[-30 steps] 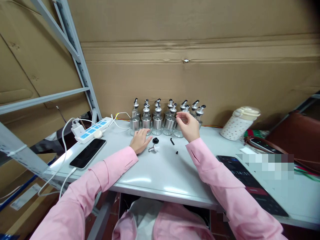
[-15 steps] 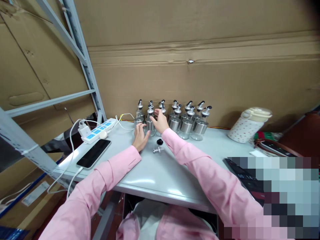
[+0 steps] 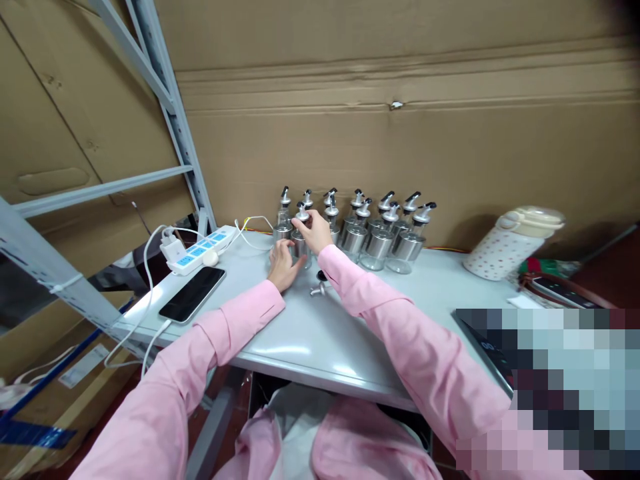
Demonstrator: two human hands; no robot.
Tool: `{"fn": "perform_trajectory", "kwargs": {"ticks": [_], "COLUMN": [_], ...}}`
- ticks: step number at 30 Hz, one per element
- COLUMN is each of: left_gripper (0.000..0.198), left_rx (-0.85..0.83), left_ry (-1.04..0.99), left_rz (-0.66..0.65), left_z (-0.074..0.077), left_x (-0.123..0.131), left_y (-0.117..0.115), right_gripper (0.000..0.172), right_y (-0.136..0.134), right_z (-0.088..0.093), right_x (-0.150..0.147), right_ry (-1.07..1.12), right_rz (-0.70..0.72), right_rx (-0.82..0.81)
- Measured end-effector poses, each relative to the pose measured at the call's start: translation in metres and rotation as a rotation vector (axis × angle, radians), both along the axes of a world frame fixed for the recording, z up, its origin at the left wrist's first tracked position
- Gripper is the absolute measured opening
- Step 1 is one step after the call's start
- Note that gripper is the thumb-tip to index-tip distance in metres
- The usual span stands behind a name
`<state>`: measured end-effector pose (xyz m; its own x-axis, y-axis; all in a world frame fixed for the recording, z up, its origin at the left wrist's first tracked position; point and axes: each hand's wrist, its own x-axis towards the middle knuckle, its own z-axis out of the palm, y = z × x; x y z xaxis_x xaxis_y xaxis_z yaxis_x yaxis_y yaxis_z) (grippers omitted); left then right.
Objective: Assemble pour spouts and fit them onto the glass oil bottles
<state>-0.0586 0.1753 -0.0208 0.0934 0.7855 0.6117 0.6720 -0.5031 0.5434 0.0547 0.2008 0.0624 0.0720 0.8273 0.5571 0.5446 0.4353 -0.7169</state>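
Glass oil bottles with steel sleeves and pour spouts stand grouped at the back of the table. My right hand (image 3: 318, 232) has its thumb and fingers at the neck of the front-left oil bottle (image 3: 301, 247), just under its silver and black pour spout (image 3: 302, 212). Lower down, my left hand (image 3: 285, 267) curls around the base of that same bottle, partly covering it. A loose silver pour spout (image 3: 318, 289) lies on the table in front of my hands, with a small black stopper (image 3: 321, 275) beside it, partly behind my right sleeve.
A black-screened phone (image 3: 193, 295) and a white power strip (image 3: 205, 250) with cables lie at the left. A dotted white flask (image 3: 510, 247) stands at the right, near a dark tablet-like device (image 3: 480, 340). Cardboard (image 3: 310, 147) backs the table; a metal shelf frame (image 3: 183, 133) rises at the left.
My right hand has moved left and down from the neighbouring bottle to the neck of the front-left one. My left hand stays low by it. The view has shifted slightly.
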Motion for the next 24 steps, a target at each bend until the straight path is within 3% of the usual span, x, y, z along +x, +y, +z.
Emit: {"fn": "perform_trajectory", "kwargs": {"ticks": [3, 7, 14, 18, 21, 24], "left_gripper": [0.052, 0.059, 0.067, 0.046, 0.043, 0.046], "left_rx": [0.011, 0.092, 0.117, 0.093, 0.091, 0.138], "left_ry": [-0.085, -0.298, -0.678, -0.847, -0.854, -0.716], "left_rz": [0.070, 0.038, -0.226, -0.379, -0.433, -0.426], "left_z": [0.003, 0.008, 0.014, 0.019, 0.024, 0.029], "left_x": [0.001, 0.002, 0.005, 0.002, -0.001, -0.002], "left_y": [-0.002, -0.004, -0.005, -0.011, -0.017, -0.026], "right_gripper": [0.028, 0.032, 0.029, 0.030, 0.027, 0.023], "right_y": [-0.008, -0.023, -0.056, -0.071, -0.081, -0.091], "right_z": [0.004, 0.011, 0.015, 0.014, 0.015, 0.016], "right_x": [-0.002, -0.005, -0.017, -0.017, -0.013, -0.006], "right_ry": [-0.018, -0.078, -0.189, -0.207, -0.225, -0.222], "right_rz": [0.014, 0.069, 0.097, 0.136, 0.175, 0.189], "right_rx": [-0.060, -0.107, -0.062, -0.061, -0.071, -0.074]}}
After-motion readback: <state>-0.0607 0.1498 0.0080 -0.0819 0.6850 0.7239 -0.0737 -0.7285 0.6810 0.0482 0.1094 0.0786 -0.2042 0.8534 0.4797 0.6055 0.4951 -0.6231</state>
